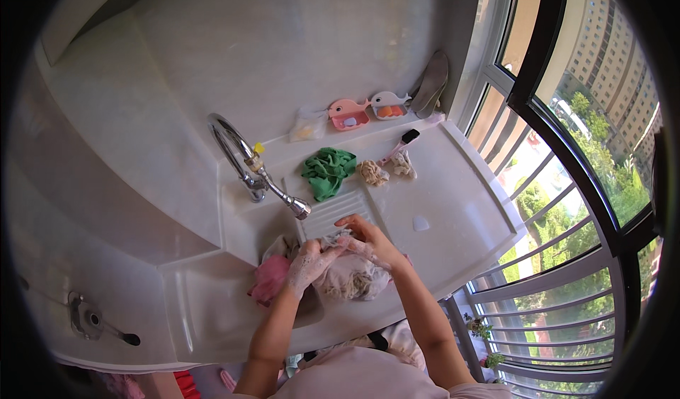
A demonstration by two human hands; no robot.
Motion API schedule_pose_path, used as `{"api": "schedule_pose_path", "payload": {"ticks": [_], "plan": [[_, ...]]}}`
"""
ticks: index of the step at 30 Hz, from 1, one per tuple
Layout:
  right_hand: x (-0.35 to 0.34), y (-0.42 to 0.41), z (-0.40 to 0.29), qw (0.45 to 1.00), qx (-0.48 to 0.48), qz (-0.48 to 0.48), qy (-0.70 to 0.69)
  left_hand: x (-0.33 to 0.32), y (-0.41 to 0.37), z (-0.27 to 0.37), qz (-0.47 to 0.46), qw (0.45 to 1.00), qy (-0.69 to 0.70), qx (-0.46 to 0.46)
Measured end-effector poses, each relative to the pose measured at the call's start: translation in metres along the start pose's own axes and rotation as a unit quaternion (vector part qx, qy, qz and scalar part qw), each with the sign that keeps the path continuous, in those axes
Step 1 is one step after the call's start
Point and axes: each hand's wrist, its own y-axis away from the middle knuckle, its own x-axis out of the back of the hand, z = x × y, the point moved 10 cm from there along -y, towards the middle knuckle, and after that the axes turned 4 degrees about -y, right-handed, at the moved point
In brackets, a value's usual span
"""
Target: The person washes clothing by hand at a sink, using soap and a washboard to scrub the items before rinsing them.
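Soapy foam covers both of my hands. My left hand grips the upper edge of a wet, pale cloth that lies bunched at the lower end of the ribbed washboard. On the same cloth's edge is my right hand, its thumb side on the fabric and its index finger raised. A pink cloth lies left of my left hand, at the sink basin, with a greyish cloth beside it. Above the washboard rests a crumpled green cloth.
A chrome faucet hangs over the basin edge. Two small bunched cloths, a brush and a white soap piece lie on the counter. Whale-shaped soap dishes, a plastic bag and insoles stand along the wall.
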Motion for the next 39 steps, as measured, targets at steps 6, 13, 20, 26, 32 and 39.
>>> {"api": "schedule_pose_path", "payload": {"ticks": [6,13,20,26,32,39], "plan": [[0.043,0.019,0.064,0.946,-0.083,-0.065,0.305,0.054,0.013,-0.036,0.148,0.933,0.327,0.038],[0.101,0.022,0.066,0.948,0.028,0.192,-0.251,-0.033,0.001,-0.032,0.015,0.659,0.747,0.09],[-0.076,0.028,-0.004,0.925,0.133,0.098,0.341,-0.138,-0.025,-0.081,-0.123,0.513,0.849,0.024],[0.024,0.005,0.002,0.871,0.044,0.341,0.351,-0.15,-0.012,0.02,-0.21,0.398,0.892,-0.027],[-0.049,0.022,0.016,0.866,0.102,0.219,0.439,-0.181,-0.01,-0.107,-0.146,0.507,0.84,0.128],[0.089,0.021,0.021,0.934,0.027,0.249,0.256,-0.088,-0.005,-0.079,-0.013,0.725,0.671,0.158]]}}
